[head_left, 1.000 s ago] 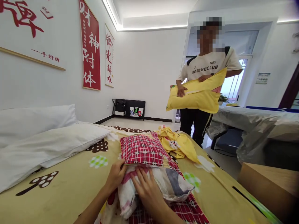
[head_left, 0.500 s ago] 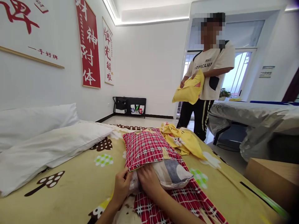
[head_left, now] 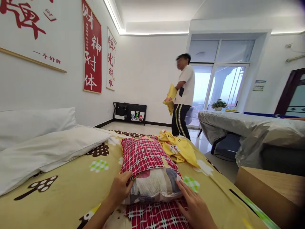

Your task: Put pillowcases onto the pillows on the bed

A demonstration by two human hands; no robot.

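Note:
A red plaid pillowcase (head_left: 145,152) covers the far part of a patchwork-patterned pillow (head_left: 154,183), whose near end sticks out of the opening. At the left side of that opening, my left hand (head_left: 120,187) pinches the pillowcase edge. My right hand (head_left: 194,202) is open, its fingertips against the right near corner of the pillow and its thumb spread apart. More red plaid cloth (head_left: 154,216) extends beneath the pillow towards me.
Yellow cloth (head_left: 181,148) lies crumpled on the patterned bedspread (head_left: 59,203). White pillows (head_left: 54,143) are at left. Beyond the bed a person (head_left: 183,92) holds a yellow pillow (head_left: 170,98). A wooden box (head_left: 271,187) and a plastic-covered table (head_left: 240,119) stand at right.
My right hand has come out from the pillowcase opening and moved right to the pillow's corner. My left hand keeps its pinch. The other person has moved farther off and turned sideways.

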